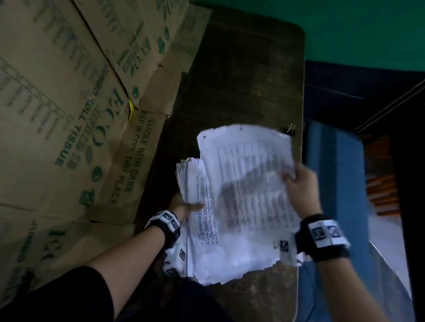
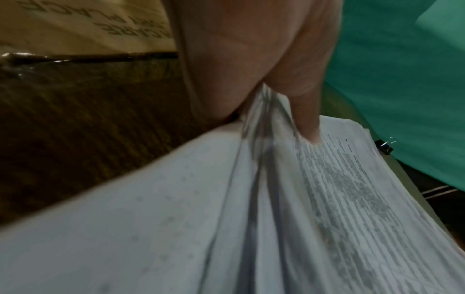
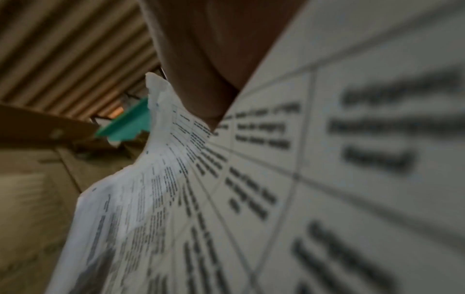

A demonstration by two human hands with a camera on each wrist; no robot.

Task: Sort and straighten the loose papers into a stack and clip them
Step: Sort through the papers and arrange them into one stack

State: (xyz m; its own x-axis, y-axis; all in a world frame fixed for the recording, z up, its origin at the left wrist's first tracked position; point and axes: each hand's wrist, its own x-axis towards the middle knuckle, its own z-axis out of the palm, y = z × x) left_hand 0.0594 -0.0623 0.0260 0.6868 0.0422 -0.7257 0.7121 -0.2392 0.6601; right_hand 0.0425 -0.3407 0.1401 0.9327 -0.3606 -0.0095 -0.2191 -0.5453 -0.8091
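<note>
A thick bundle of white printed papers [image 1: 196, 204] with ragged edges is held above a dark wooden table [image 1: 239, 70]. My left hand [image 1: 182, 206] grips the bundle's left side, thumb [image 2: 305, 119] on top of the printed pages [image 2: 339, 189]. My right hand [image 1: 299, 186] pinches the right edge of a loose top sheet [image 1: 249, 188], which lies partly over the bundle. The right wrist view shows that sheet [image 3: 276, 179] close up under my thumb [image 3: 201, 79]. A small black binder clip [image 1: 291, 130] lies on the table past the papers, also seen in the left wrist view as a binder clip [image 2: 386, 145].
Large flattened cardboard boxes [image 1: 60, 101] printed in green lean along the table's left side. A green wall [image 1: 339, 24] stands behind. Right of the table is a blue surface [image 1: 340, 173] and a dark doorway with orange bricks [image 1: 384, 186].
</note>
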